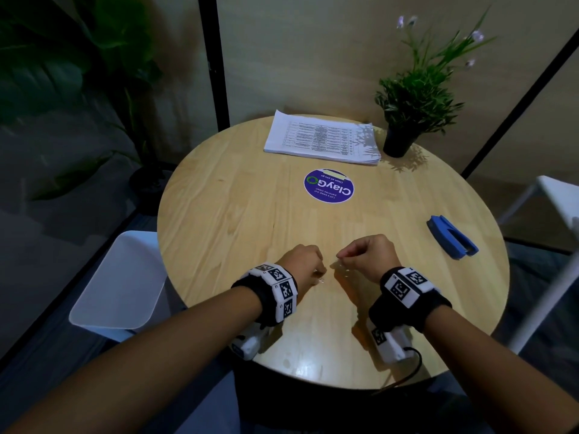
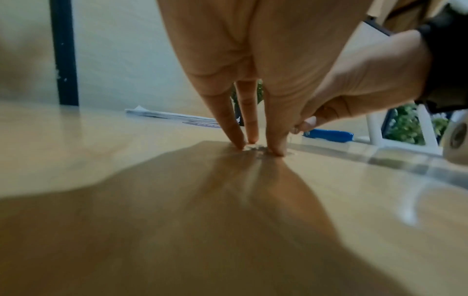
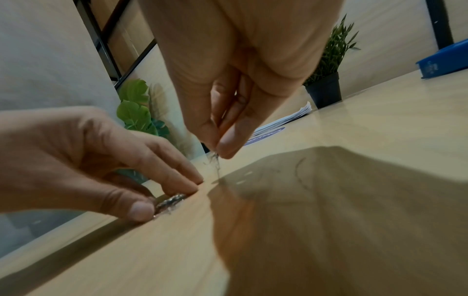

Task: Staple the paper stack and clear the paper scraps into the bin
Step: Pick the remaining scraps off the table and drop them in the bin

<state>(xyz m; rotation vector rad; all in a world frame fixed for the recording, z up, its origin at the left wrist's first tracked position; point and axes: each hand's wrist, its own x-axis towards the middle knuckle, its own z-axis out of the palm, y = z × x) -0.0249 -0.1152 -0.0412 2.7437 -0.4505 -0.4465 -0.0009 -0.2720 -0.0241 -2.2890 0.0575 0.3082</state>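
Note:
Both hands work close together on the round wooden table (image 1: 232,214), near its front edge. My left hand (image 1: 319,274) has its fingertips on the table, with thumb and fingers closed round a small pile of silvery scraps (image 3: 171,200). The same scraps (image 2: 255,149) show between its fingertips in the left wrist view. My right hand (image 1: 340,256) pinches a few thin scraps (image 3: 215,162) between thumb and finger, just above the table. The printed paper stack (image 1: 322,137) lies at the far side. A blue stapler (image 1: 452,236) lies at the right. Beside the table on the left, lower down, stands a white bin (image 1: 119,283).
A potted plant (image 1: 404,120) stands by the paper stack at the back right. A round purple sticker (image 1: 329,185) is on the table's middle. A white stool frame (image 1: 557,195) stands to the right, and a large leafy plant (image 1: 78,73) to the far left.

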